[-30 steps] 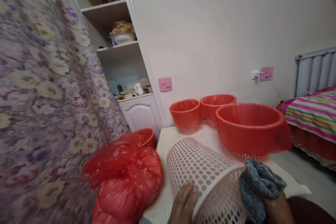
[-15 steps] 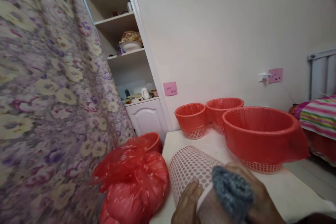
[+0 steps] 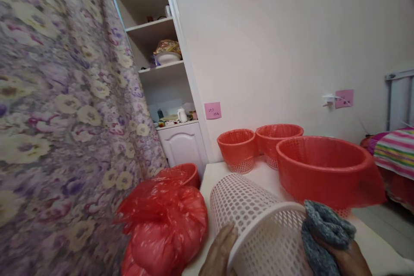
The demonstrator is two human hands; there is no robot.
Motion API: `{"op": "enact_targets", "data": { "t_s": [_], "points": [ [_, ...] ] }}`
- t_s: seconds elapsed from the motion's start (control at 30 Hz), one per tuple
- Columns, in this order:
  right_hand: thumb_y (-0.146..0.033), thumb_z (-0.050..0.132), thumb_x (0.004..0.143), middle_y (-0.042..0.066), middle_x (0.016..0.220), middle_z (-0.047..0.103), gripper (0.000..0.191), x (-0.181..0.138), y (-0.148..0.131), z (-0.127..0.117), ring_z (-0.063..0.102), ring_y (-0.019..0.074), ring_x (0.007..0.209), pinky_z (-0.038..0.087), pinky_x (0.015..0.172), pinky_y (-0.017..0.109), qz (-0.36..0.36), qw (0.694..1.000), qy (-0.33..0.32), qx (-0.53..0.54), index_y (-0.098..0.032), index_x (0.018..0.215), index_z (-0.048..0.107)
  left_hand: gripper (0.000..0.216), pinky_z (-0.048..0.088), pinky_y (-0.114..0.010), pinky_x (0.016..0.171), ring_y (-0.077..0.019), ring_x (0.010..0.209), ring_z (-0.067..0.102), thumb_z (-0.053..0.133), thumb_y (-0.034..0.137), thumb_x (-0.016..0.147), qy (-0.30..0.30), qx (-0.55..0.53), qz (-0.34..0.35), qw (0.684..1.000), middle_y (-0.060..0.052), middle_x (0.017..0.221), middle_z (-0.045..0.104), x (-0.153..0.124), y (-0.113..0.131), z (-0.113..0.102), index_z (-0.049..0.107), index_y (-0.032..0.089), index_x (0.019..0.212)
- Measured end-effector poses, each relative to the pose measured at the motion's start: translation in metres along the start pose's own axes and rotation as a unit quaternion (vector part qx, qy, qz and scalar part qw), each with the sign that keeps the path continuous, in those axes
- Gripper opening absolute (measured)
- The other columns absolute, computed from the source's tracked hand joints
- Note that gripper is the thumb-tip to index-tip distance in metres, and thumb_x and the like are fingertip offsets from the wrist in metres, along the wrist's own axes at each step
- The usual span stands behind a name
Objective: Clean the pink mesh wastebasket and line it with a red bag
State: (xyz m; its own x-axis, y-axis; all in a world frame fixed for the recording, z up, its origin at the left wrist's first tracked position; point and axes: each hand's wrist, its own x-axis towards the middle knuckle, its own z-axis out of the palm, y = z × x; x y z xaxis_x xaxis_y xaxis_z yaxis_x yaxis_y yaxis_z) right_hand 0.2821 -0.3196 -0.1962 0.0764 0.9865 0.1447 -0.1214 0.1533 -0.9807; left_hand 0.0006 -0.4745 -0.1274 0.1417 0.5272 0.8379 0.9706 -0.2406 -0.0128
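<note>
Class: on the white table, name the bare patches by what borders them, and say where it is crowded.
One bare strip of table lies between the white basket and the small red basket. Another lies front right, beyond the grey cloth, before the large red basket. The back is crowded.

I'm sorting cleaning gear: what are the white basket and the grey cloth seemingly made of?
The white basket looks like moulded plastic, fairly matt: a regular grid of holes and a smooth rim. The grey cloth, gripped in the right hand, seems knitted or terry fabric, judging by its fuzzy, softly folded surface.
</note>
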Motion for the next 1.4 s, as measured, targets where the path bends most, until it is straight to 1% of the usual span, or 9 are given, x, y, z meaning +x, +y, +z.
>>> {"op": "enact_targets", "data": {
  "t_s": [0.13,0.33,0.43,0.6,0.83,0.97,1.17,1.3,1.4],
  "points": [
    [-0.040,0.070,0.069,0.009,0.090,0.076,0.043,0.002,-0.055,0.016,0.069,0.0332,0.097,0.058,0.086,0.039,-0.176,0.977,-0.092,-0.082,-0.021,0.107,0.070,0.072,0.052,-0.022,0.096,-0.0151,0.117,0.062,0.041,-0.001,0.067,-0.040,0.019,0.082,0.996,-0.006,0.126,0.067,0.007,-0.004,-0.005,0.050,0.019,0.135],
    [-0.021,0.058,0.083,0.011,0.103,0.067,0.041,-0.030,-0.109,0.051,0.065,0.0266,0.098,0.057,0.077,0.035,-0.455,0.839,-0.246,-0.171,-0.023,0.124,0.059,0.061,0.050,-0.029,0.101,-0.0178,0.123,0.058,0.041,0.002,0.074,-0.062,-0.077,0.104,0.990,-0.012,0.126,0.067,0.027,0.011,0.009,0.048,0.013,0.134],
    [-0.023,0.060,0.082,0.011,0.107,0.067,0.040,-0.034,-0.107,0.050,0.064,0.0270,0.100,0.057,0.079,0.035,-0.426,0.861,-0.229,-0.160,-0.023,0.123,0.060,0.065,0.050,-0.028,0.100,-0.0172,0.123,0.057,0.040,-0.002,0.072,-0.084,-0.089,0.093,0.988,-0.012,0.127,0.066,0.028,0.015,0.010,0.047,0.016,0.134],
    [-0.037,0.067,0.073,0.009,0.107,0.073,0.035,-0.019,-0.053,0.016,0.067,0.0285,0.104,0.057,0.087,0.031,-0.143,0.980,-0.102,-0.094,-0.021,0.105,0.071,0.082,0.048,-0.029,0.103,-0.0162,0.125,0.056,0.035,-0.006,0.068,-0.096,-0.113,0.068,0.987,-0.005,0.136,0.060,0.014,0.015,0.011,0.037,0.025,0.145],
    [-0.047,0.076,0.059,0.009,0.091,0.078,0.049,-0.020,0.022,-0.013,0.069,0.0359,0.100,0.059,0.082,0.043,0.087,0.995,0.054,0.006,-0.016,0.097,0.070,0.080,0.044,-0.028,0.107,-0.0141,0.129,0.052,0.033,-0.010,0.066,-0.109,-0.085,0.043,0.989,-0.006,0.135,0.061,0.008,0.020,0.000,0.043,0.021,0.140],
    [-0.043,0.074,0.060,0.009,0.088,0.077,0.041,-0.022,-0.020,0.001,0.069,0.0344,0.090,0.058,0.080,0.041,-0.023,0.999,0.039,0.007,-0.017,0.092,0.071,0.065,0.047,-0.030,0.105,-0.0168,0.129,0.052,0.041,-0.002,0.076,-0.091,-0.047,0.028,0.994,-0.010,0.134,0.061,0.017,0.020,-0.020,0.043,0.019,0.138],
    [-0.019,0.063,0.077,0.011,0.109,0.067,0.035,-0.031,-0.112,0.041,0.063,0.0280,0.101,0.054,0.083,0.038,-0.245,0.948,-0.193,-0.070,-0.020,0.113,0.062,0.055,0.046,-0.027,0.103,-0.0137,0.127,0.054,0.040,0.001,0.082,-0.079,-0.029,0.038,0.996,-0.011,0.131,0.063,0.036,0.024,-0.017,0.046,0.018,0.134],
    [-0.008,0.053,0.080,0.011,0.108,0.063,0.035,-0.033,-0.123,0.059,0.060,0.0236,0.097,0.052,0.080,0.037,-0.345,0.893,-0.244,-0.157,-0.020,0.111,0.063,0.050,0.046,-0.027,0.104,-0.0127,0.126,0.054,0.040,0.002,0.086,-0.091,-0.048,0.034,0.994,-0.010,0.130,0.063,0.041,0.019,-0.005,0.046,0.019,0.133],
    [-0.010,0.057,0.074,0.011,0.111,0.065,0.038,-0.020,-0.109,0.055,0.062,0.0254,0.101,0.053,0.084,0.038,-0.293,0.921,-0.211,-0.144,-0.019,0.110,0.064,0.048,0.046,-0.028,0.104,-0.0139,0.126,0.055,0.040,0.003,0.087,-0.096,-0.057,0.022,0.993,-0.012,0.130,0.063,0.039,0.012,0.000,0.046,0.017,0.133]
  ]
}}
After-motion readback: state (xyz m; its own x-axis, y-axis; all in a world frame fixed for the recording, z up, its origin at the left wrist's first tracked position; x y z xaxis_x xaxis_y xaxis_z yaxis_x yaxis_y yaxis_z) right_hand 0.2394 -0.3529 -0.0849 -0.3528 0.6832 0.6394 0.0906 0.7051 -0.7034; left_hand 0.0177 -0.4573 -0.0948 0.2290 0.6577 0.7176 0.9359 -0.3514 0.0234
